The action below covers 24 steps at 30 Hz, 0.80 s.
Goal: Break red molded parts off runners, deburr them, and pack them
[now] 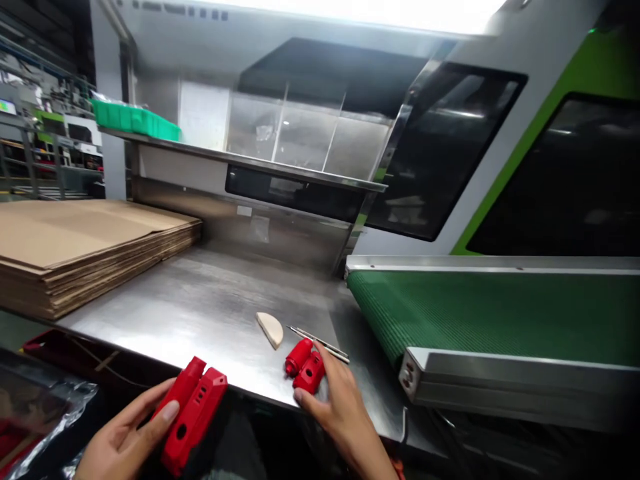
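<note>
My left hand (pixel 131 427) is closed on a red plastic part (pixel 196 412) with two side-by-side sections and an oval hole, held in front of the metal table's near edge. My right hand (pixel 336 399) has its thumb and a finger around a second red part (pixel 309 371) over the table's front edge. Beside that part, to the left, is a rounded red piece (pixel 299 357); whether the two are joined is unclear. Behind them lie thin pointed tools (pixel 325 345) and a pale half-round piece (pixel 270 329) on the metal table (pixel 215 300).
Flat cardboard sheets (pixel 95 240) are stacked at the left of the table. A green conveyor belt (pixel 490 313) with a metal frame stands at the right. Above the table, a shelf (pixel 250 162) carries a green bin (pixel 133 120). A plastic-lined container (pixel 45 407) is at lower left.
</note>
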Tool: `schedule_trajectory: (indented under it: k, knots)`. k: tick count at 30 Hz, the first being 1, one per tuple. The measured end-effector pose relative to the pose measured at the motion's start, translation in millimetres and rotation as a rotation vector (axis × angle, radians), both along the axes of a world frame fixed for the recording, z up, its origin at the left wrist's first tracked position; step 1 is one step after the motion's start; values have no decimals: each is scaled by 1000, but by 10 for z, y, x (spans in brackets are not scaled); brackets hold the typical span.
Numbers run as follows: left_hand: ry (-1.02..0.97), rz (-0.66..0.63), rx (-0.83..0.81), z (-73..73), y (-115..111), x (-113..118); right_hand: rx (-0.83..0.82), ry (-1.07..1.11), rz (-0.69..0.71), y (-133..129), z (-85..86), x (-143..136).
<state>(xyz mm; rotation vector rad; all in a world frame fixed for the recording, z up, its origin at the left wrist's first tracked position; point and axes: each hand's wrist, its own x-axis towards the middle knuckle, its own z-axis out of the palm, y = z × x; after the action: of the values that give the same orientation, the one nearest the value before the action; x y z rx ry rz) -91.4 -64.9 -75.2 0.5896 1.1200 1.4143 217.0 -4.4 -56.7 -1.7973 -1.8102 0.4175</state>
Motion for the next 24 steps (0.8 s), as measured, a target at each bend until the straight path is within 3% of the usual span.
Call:
schedule_trajectory:
  k: [2,4,7,10,13,17,21,24]
  knots:
    - [247,-5,66,178,162,-102,17,10,8,-22,-24,-57]
    - [706,-40,170,339,430,-263,53,19,33,-33,32,-229]
    - [1000,64,195,478,991,-623,106,56,148,166,238,-755]
    - [1251,161,101,507,1554,-1046,94,62,264,712,409,-1543]
    - [1432,190,2,488,1928,-1365,61,47,277,1463,416,-2294]
    - [1621,224,-2,398,2057,-1567,6,84,322,2203,233,-2855]
    - [1746,239,78,287,1933,-1655,54,99,386,2368,41,-2926]
    - [1774,141,179,259,1874,-1708,79,87,412,2425,6,-2833]
